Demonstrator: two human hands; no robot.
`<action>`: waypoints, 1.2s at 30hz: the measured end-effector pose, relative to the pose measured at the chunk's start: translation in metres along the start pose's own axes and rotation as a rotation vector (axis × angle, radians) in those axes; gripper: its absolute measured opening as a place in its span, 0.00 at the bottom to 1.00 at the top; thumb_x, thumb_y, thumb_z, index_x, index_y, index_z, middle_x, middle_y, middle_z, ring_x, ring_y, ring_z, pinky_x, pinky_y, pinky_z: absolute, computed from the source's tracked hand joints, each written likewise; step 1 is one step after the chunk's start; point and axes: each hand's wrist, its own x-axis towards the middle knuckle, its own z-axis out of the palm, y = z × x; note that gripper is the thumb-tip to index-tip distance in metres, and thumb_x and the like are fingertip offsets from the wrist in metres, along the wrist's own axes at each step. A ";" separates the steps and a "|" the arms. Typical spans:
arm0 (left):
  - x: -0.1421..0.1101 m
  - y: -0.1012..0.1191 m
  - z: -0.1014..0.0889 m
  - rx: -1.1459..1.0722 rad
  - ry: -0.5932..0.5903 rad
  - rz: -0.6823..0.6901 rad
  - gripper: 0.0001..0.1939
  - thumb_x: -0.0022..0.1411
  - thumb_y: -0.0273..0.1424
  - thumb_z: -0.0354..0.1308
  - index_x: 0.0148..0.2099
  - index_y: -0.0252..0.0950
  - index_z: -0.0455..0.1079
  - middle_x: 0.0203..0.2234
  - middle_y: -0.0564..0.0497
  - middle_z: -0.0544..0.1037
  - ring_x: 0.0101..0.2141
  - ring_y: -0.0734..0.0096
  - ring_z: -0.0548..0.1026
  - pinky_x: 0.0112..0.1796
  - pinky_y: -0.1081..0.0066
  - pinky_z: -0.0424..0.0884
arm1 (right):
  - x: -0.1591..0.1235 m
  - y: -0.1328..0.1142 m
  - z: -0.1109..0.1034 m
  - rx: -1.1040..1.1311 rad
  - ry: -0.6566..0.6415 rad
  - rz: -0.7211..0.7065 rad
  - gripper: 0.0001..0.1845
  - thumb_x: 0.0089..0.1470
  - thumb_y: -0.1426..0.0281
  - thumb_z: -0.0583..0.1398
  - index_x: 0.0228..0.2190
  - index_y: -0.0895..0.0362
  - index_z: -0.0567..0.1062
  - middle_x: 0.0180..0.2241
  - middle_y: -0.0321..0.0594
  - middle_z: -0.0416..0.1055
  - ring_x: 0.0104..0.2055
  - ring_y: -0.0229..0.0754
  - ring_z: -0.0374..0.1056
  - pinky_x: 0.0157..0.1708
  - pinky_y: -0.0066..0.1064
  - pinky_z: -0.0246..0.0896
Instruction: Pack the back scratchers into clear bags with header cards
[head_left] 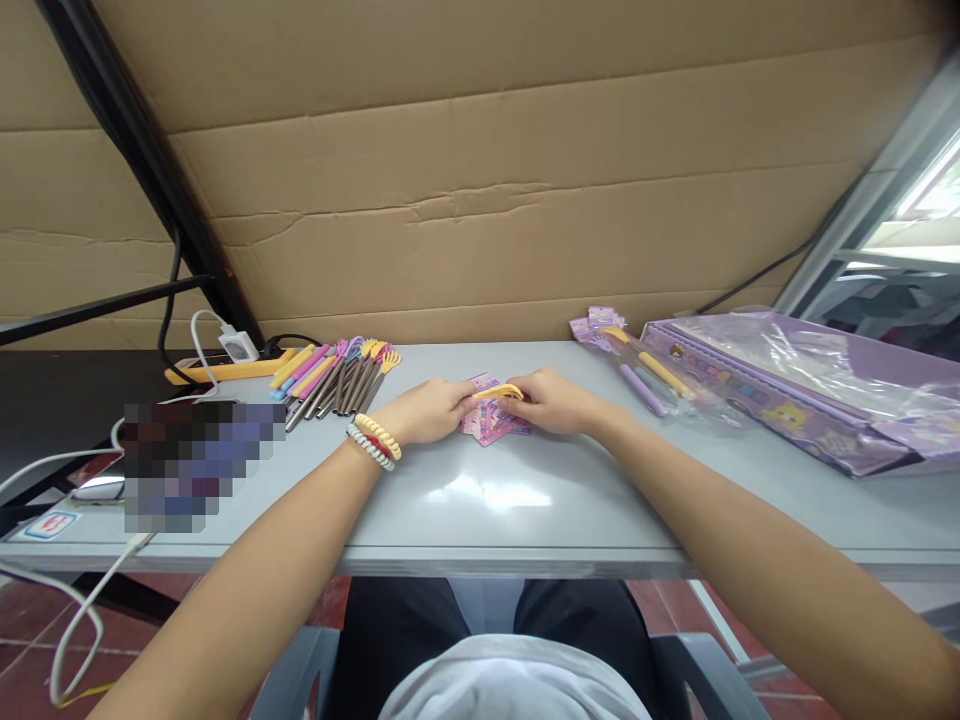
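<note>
A curved yellow plastic piece (499, 392) spans the small gap between my hands, just above several pink and purple printed cards (491, 423) lying on the table. My left hand (427, 408), with braided bands at the wrist, has thumb and fingers pinched at its left end. At the other end, the fingers of my right hand (553, 400) close on the same piece. How far it runs under my fingers is hidden. Left of my left hand lies a pile of telescopic back scratchers (352, 375) with metal shafts, coloured grips and claw-like heads.
Bagged back scratchers (649, 370) with purple cards lie to the right, beside a purple printed box (780, 400) with clear plastic in it. A yellow power strip (225, 372), a white charger (238, 343) and cables are at left, near a blurred-out patch. Cardboard (480, 200) stands behind the grey table (600, 500).
</note>
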 end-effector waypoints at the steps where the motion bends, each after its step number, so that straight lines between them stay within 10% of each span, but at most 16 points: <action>1: 0.000 0.000 0.000 0.002 -0.005 -0.005 0.17 0.67 0.37 0.37 0.41 0.39 0.67 0.25 0.52 0.73 0.24 0.71 0.68 0.26 0.72 0.60 | 0.000 0.000 0.000 -0.003 0.003 -0.003 0.16 0.55 0.59 0.51 0.24 0.57 0.67 0.19 0.34 0.65 0.20 0.33 0.54 0.22 0.27 0.43; 36: 0.001 -0.001 0.003 0.066 -0.046 -0.087 0.17 0.64 0.38 0.40 0.33 0.37 0.67 0.25 0.49 0.73 0.23 0.69 0.69 0.26 0.70 0.60 | -0.002 -0.003 -0.004 -0.040 0.001 0.020 0.13 0.53 0.62 0.53 0.24 0.57 0.67 0.19 0.34 0.64 0.21 0.33 0.54 0.23 0.27 0.42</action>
